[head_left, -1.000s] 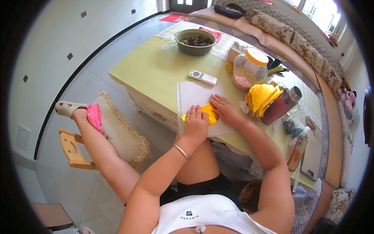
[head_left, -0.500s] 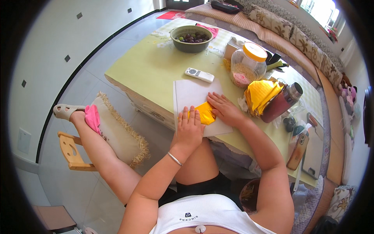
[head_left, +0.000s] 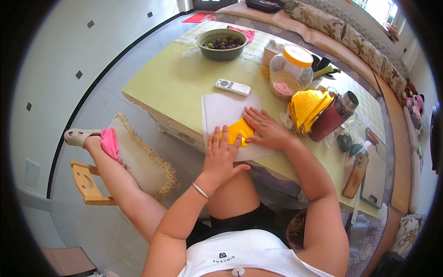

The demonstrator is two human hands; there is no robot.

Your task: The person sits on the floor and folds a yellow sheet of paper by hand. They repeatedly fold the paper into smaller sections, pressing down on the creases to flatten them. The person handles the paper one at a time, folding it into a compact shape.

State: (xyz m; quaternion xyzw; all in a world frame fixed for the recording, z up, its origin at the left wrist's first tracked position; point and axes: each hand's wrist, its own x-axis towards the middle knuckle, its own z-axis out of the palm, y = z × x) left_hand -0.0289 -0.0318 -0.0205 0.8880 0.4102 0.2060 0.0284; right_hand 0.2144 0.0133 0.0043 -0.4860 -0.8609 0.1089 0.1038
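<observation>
A small piece of folded yellow paper (head_left: pixel 238 130) lies on a white sheet or board (head_left: pixel 216 105) at the table's near edge. My left hand (head_left: pixel 220 156) rests flat with its fingers spread, fingertips over the paper's left and lower side and thumb pointing right, off the table's edge. From the right, my right hand (head_left: pixel 266 129) lies flat, its fingers stretched along the paper's right side and its thumb touching the lower right corner. Part of the paper is hidden beneath the fingers. Neither hand grips anything.
Beyond the sheet lies a white remote control (head_left: pixel 232 87). To the right stand a stack of yellow paper (head_left: pixel 308 110), a lidded jar (head_left: pixel 290 74) and a tilted dark red thermos (head_left: pixel 328 122). A phone (head_left: pixel 355 176) lies nearer; a fruit basket (head_left: pixel 222 51) stands at the far side.
My left hand has spread its fingers, swung its thumb out and drawn slightly back from the paper. My right thumb now shows over the paper's lower right corner. The view has shifted a little.
</observation>
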